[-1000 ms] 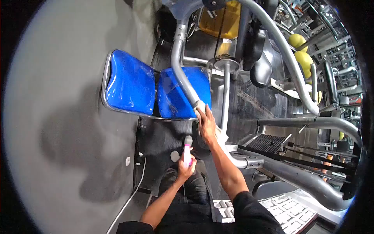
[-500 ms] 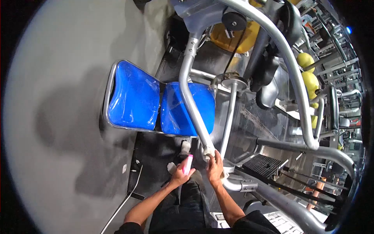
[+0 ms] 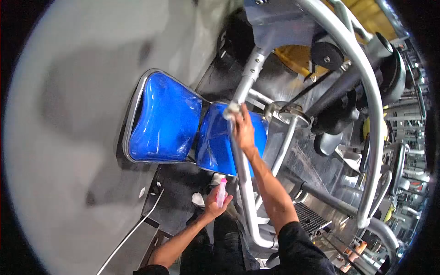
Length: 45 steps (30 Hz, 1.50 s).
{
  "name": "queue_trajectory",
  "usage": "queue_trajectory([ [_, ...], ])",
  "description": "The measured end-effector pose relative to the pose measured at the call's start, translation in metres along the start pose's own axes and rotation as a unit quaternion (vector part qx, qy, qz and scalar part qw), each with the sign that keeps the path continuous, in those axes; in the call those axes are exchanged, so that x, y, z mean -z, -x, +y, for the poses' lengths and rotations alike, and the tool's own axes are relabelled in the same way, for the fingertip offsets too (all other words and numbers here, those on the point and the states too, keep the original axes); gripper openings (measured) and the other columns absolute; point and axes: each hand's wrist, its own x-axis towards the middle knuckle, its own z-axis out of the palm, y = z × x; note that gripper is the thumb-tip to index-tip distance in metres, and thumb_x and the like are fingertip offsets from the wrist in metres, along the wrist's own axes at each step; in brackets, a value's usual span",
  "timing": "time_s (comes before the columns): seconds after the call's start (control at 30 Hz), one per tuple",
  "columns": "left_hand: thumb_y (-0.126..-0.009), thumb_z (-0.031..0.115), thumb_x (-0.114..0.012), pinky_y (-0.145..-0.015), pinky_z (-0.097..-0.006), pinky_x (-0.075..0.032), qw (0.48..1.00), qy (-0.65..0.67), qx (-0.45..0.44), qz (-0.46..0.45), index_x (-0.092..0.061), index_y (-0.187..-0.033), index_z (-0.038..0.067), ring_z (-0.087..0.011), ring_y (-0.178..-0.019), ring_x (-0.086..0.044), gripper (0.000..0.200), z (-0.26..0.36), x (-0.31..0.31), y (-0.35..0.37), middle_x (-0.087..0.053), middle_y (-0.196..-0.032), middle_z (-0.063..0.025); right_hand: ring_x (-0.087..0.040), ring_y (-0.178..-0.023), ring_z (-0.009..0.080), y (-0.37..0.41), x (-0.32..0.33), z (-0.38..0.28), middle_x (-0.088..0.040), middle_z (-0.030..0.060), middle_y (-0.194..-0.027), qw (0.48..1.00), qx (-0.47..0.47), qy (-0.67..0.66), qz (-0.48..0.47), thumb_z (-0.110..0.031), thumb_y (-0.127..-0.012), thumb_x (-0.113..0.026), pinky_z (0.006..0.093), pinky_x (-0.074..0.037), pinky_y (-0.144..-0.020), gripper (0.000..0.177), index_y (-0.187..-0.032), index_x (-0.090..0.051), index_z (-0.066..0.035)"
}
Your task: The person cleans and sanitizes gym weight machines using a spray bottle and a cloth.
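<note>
My right hand [image 3: 243, 130] is closed around a small white cloth [image 3: 232, 110], pressing it on the smooth round silver metal bar [image 3: 243, 183] that crosses the shiny blue padded seat [image 3: 165, 120]. My left hand [image 3: 214, 207] is wrapped tight on a thin pink plastic spray bottle [image 3: 222, 191] just below the seat, over a black rubber mat [image 3: 178, 183]. Left of the seat, the floor [image 3: 68, 114] is flat and grey.
</note>
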Motion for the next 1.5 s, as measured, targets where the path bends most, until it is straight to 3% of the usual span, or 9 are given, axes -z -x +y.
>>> queue_trajectory([
  [0.17,-0.077,0.012,-0.077,-0.068,-0.0341,-0.047,0.997,0.055,0.049,0.027,-0.055,-0.114,0.004,-0.0202,-0.071,-0.057,0.044,0.020,0.012,-0.016,-0.057,-0.078,-0.0039,-0.038,-0.131,0.0417,-0.112,-0.007,0.021,-0.040,0.0226,-0.141,0.993,0.044,0.011,0.105,-0.006,-0.090,-0.052,0.0442,-0.038,-0.106,0.031,-0.119,-0.059,-0.016],
  [0.27,-0.079,0.009,-0.073,-0.069,-0.0334,-0.047,0.996,0.062,-0.010,0.070,-0.056,-0.102,0.003,-0.0178,-0.071,-0.056,0.029,-0.001,0.016,-0.020,-0.058,-0.080,-0.0049,-0.034,-0.134,0.0403,-0.118,-0.020,0.052,-0.042,0.0182,-0.141,0.993,0.067,0.101,0.016,-0.002,-0.087,-0.053,0.0446,-0.036,-0.108,0.036,-0.120,-0.059,-0.017],
  [0.6,-0.079,0.005,-0.071,-0.070,-0.0330,-0.049,0.992,-0.037,-0.075,0.089,-0.055,-0.094,0.003,-0.0189,-0.067,-0.058,0.022,0.020,0.032,-0.036,-0.060,-0.079,-0.0070,-0.037,-0.134,0.0374,0.073,0.030,0.002,-0.045,0.0103,-0.142,0.981,0.108,0.018,-0.160,0.004,-0.077,-0.059,0.0442,-0.037,-0.109,0.026,-0.099,-0.061,-0.009],
  [0.9,-0.078,0.006,-0.072,-0.072,-0.0355,-0.048,0.998,-0.003,-0.036,0.051,-0.056,-0.091,0.005,-0.0204,-0.069,-0.058,0.020,0.026,0.036,0.007,-0.062,-0.081,-0.0077,-0.057,-0.116,0.0319,0.244,0.080,0.009,-0.060,0.0218,-0.120,0.957,-0.250,-0.109,-0.100,-0.016,-0.094,-0.054,0.0370,-0.046,-0.095,0.034,-0.127,-0.055,-0.005],
  [0.93,-0.078,0.006,-0.072,-0.073,-0.0358,-0.048,0.997,-0.027,-0.060,0.033,-0.057,-0.092,0.005,-0.0206,-0.070,-0.058,0.021,0.024,0.036,0.012,-0.062,-0.083,-0.0081,-0.058,-0.113,0.0287,0.243,0.080,0.011,-0.062,0.0219,-0.117,0.910,-0.365,-0.171,-0.100,-0.021,-0.098,-0.051,0.0349,-0.045,-0.094,0.035,-0.126,-0.054,-0.001],
  [1.1,-0.078,0.007,-0.073,-0.072,-0.0354,-0.046,0.994,-0.054,-0.092,0.026,-0.058,-0.096,0.005,-0.0208,-0.072,-0.057,0.024,0.025,0.037,0.030,-0.062,-0.084,-0.0069,-0.058,-0.096,0.0169,0.183,0.019,0.077,-0.065,0.0104,-0.107,0.906,-0.349,-0.205,-0.125,-0.028,-0.100,-0.046,0.0316,-0.046,-0.085,0.040,-0.130,-0.051,-0.003],
  [1.23,-0.076,0.008,-0.075,-0.070,-0.0347,-0.046,0.996,-0.052,-0.071,0.015,-0.059,-0.107,0.003,-0.0212,-0.071,-0.056,0.035,0.029,0.039,0.032,-0.056,-0.074,-0.0035,-0.057,-0.101,0.0189,0.063,-0.035,0.113,-0.061,0.0102,-0.115,0.819,-0.317,-0.473,-0.068,-0.026,-0.101,-0.042,0.0317,-0.045,-0.090,0.042,-0.136,-0.045,-0.003],
  [1.37,-0.076,0.007,-0.075,-0.070,-0.0345,-0.046,0.992,-0.062,-0.101,0.031,-0.059,-0.108,0.004,-0.0209,-0.070,-0.056,0.036,0.027,0.038,0.022,-0.056,-0.074,-0.0029,-0.048,-0.119,0.0214,-0.041,-0.040,0.069,-0.054,0.0138,-0.130,0.863,-0.298,-0.406,0.040,-0.027,-0.102,-0.040,0.0322,-0.036,-0.102,0.046,-0.140,-0.040,-0.001],
  [1.5,-0.076,0.007,-0.075,-0.072,-0.0350,-0.047,0.999,-0.024,-0.028,0.036,-0.058,-0.103,0.005,-0.0219,-0.072,-0.058,0.032,0.036,0.033,0.020,-0.058,-0.075,-0.0030,-0.045,-0.128,0.0263,0.006,-0.036,0.077,-0.048,0.0191,-0.139,0.957,-0.208,-0.198,-0.043,-0.032,-0.101,-0.042,0.0327,-0.034,-0.105,0.050,-0.143,-0.038,-0.005],
])
